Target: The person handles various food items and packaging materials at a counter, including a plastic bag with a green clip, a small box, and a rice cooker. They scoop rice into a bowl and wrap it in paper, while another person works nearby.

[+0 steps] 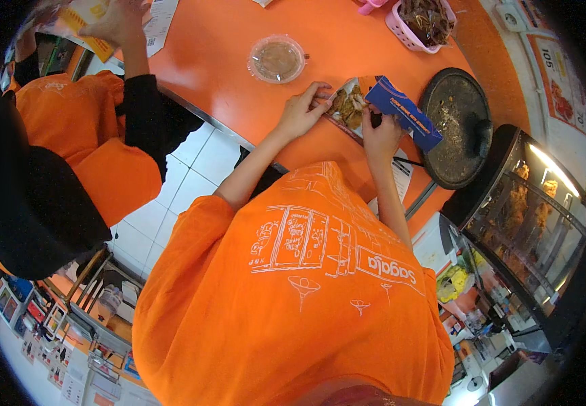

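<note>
A cardboard food box with a raised blue printed lid flap rests on the orange counter in front of me. Browned, fried-looking food shows inside it. My left hand has its thumb and fingers at the box's left corner. At the right, my right hand has bent fingers at the box's near edge, beside the lid; its fingertips are partly hidden. A round clear plastic tub with brownish contents stands beyond my left hand.
A round black board with crumbs lies right of the box. Behind it is a pink basket holding dark packets. A lit glass display case stands at right. At left, a co-worker's hand holds yellow packaging near printed paper.
</note>
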A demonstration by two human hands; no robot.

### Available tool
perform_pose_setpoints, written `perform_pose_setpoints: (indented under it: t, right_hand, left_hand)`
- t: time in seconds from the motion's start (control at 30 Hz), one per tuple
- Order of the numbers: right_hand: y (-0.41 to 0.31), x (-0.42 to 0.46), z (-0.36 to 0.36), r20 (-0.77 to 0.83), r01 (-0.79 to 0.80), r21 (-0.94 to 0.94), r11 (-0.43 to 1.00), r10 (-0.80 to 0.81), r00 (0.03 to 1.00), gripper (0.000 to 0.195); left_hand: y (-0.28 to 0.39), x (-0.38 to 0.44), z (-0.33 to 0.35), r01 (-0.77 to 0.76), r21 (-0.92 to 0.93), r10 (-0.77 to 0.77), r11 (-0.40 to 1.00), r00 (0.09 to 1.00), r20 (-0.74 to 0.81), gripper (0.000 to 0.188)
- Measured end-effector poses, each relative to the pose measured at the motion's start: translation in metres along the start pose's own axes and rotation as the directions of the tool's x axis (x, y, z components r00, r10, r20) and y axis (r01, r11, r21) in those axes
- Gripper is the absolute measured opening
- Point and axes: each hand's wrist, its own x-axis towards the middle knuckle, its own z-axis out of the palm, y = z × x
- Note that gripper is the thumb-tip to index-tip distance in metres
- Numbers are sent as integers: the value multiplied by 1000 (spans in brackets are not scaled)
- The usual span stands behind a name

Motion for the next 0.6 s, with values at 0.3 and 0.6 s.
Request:
perform_pose_setpoints:
  t: [0.3,0.6]
  right_hand:
    - [-12,-8,9,134,529,-196,826,-511,849,27]
    - [-19,4,0,411,503,-199,841,-394,822,35]
  left_hand:
    - [-14,3,5,-59,-79,57,995,998,-31,38]
    - [-18,2,6,-98,13,98,995,994,-47,40]
